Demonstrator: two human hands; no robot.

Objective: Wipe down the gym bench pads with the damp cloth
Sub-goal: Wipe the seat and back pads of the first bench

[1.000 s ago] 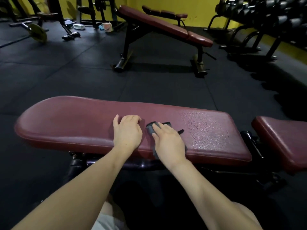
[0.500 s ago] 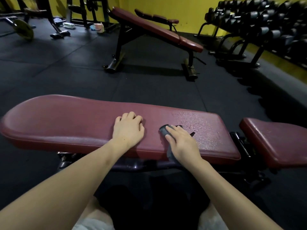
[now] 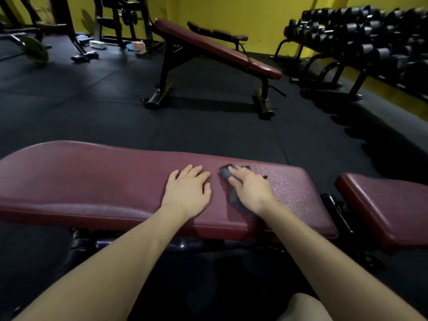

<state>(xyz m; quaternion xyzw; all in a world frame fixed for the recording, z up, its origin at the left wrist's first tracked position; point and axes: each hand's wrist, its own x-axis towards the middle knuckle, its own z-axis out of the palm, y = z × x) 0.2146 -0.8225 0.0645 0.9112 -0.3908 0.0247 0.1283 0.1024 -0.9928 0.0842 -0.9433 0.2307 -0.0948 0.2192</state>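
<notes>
Mostly cloth (image 3: 225, 175) hidden under R hand (image 3: 251, 193).

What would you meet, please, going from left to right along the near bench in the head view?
Long bench pad → left hand → damp cloth → right hand → droplet-covered patch → small seat pad.

Your hands lie side by side on the pad (image 3: 92, 181).
Your left hand (image 3: 187, 193) rests flat; just right of it your right hand (image 3: 251, 193) presses the cloth (image 3: 225, 174), with what look like droplets (image 3: 287, 184) to its right.
</notes>
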